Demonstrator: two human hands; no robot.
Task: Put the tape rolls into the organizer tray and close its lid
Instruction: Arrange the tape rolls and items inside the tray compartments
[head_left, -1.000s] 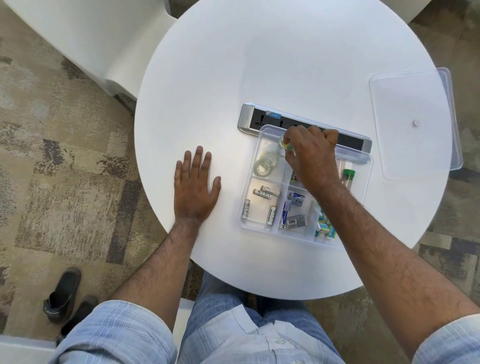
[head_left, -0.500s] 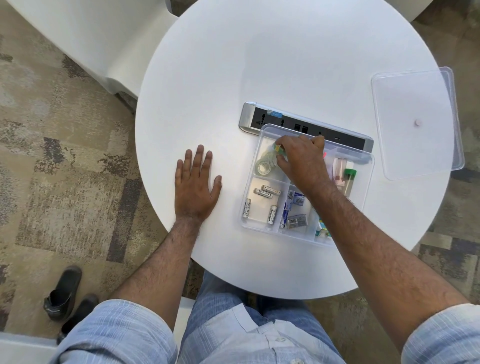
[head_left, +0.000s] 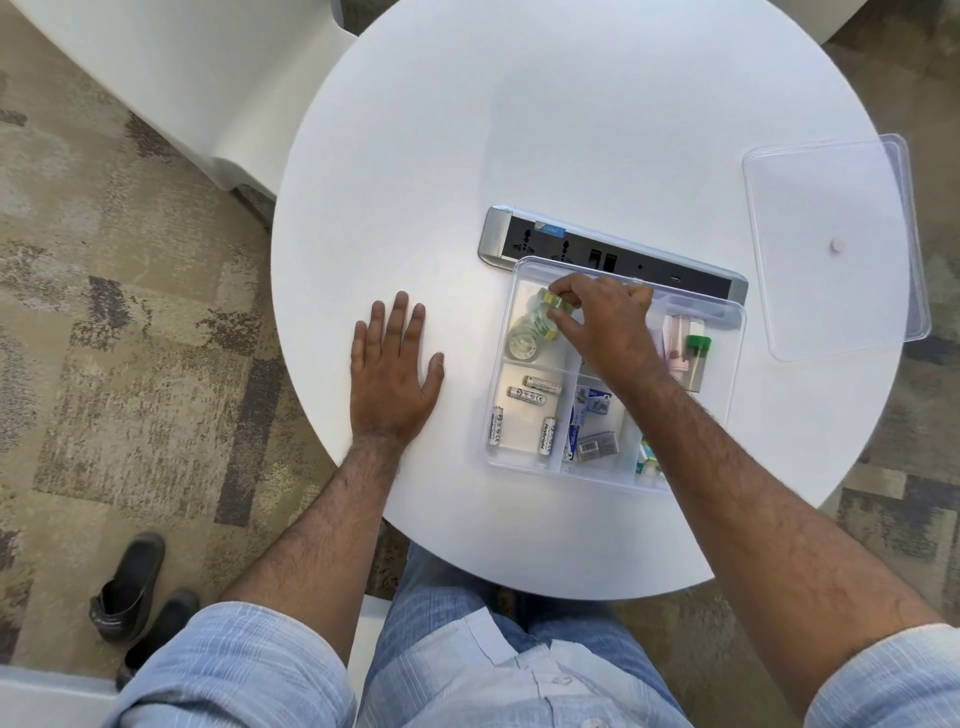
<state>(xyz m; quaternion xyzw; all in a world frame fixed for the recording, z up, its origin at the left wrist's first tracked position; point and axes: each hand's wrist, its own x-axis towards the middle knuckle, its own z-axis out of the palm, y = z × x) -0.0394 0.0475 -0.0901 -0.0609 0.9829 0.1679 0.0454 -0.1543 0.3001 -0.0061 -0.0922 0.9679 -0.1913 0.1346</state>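
A clear organizer tray (head_left: 735, 358) sits on the round white table (head_left: 545, 130), right of centre. My right hand (head_left: 605, 325) reaches into its far-left compartment, fingers pinched on a clear tape roll with a green-yellow core (head_left: 555, 304). More clear tape rolls (head_left: 523, 343) lie in the same compartment, just below it. The tray's clear lid (head_left: 831, 208) lies flat at the table's right edge, apart from the tray. My left hand (head_left: 392, 374) rests palm down on the table, left of the tray, fingers spread.
A grey and black power strip (head_left: 613, 254) lies just behind the tray. Other compartments hold batteries (head_left: 535, 387), small boxes (head_left: 597, 444) and a green-capped tube (head_left: 695, 353). A white chair (head_left: 182, 78) stands at far left, and dark shoes (head_left: 130, 587) sit on the carpet.
My right hand has moved left and down into the tray's far-left compartment with the tape roll. The left hand has stayed still.
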